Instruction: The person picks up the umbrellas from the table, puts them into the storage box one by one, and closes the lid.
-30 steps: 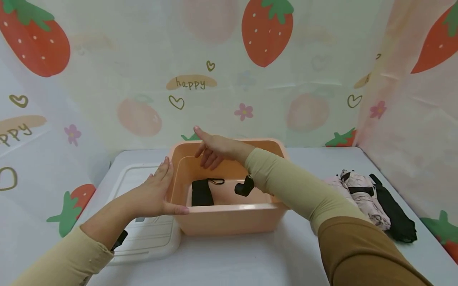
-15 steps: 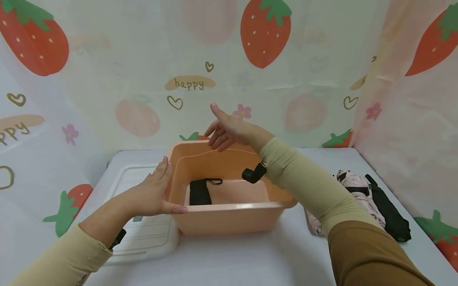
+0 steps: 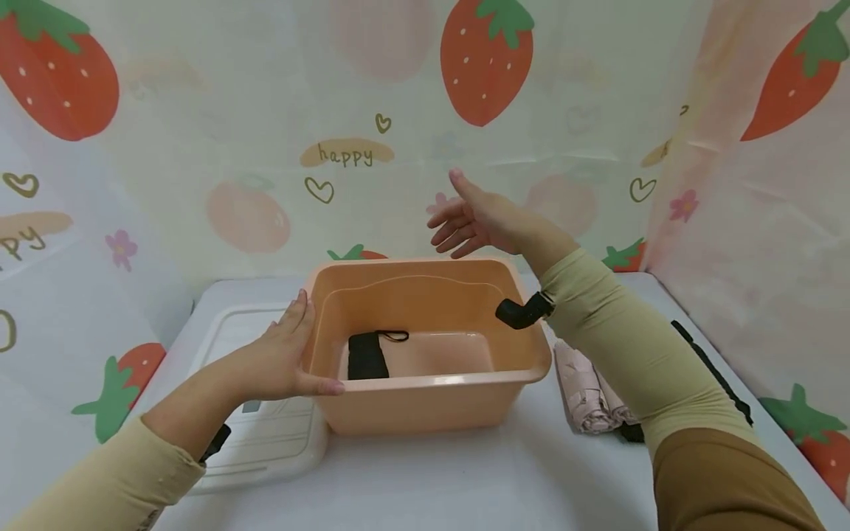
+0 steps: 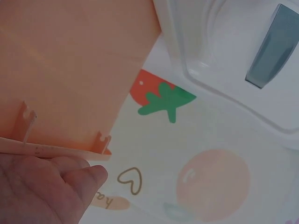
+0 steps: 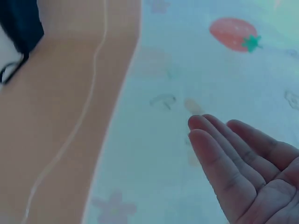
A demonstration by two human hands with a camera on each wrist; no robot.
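A peach plastic storage bin (image 3: pixel 425 405) stands on the table. At its left end my left hand (image 3: pixel 275 361) rests against the rim, fingers extended along the side and thumb on the front corner. The left wrist view has this hand (image 4: pixel 51 191) right at the rim. Inside the bin, toward the left, lies a small black pouch (image 3: pixel 367 356) with a cord loop. My right hand (image 3: pixel 481 221) is raised above the bin's back rim, thumb up, holding nothing. Its fingers (image 5: pixel 219 161) are loosely extended in the right wrist view.
A white lid (image 3: pixel 265 450) with grey latches lies left of the bin, partly under my left arm. Rolled pink clothing (image 3: pixel 584 391) and a dark rolled garment (image 3: pixel 720 369) lie at the right, partly hidden by my right arm. A strawberry-print backdrop (image 3: pixel 265 147) surrounds the table.
My right hand has risen out of the bin and moved to the right, above the back rim. The left hand keeps its place on the bin's left rim.
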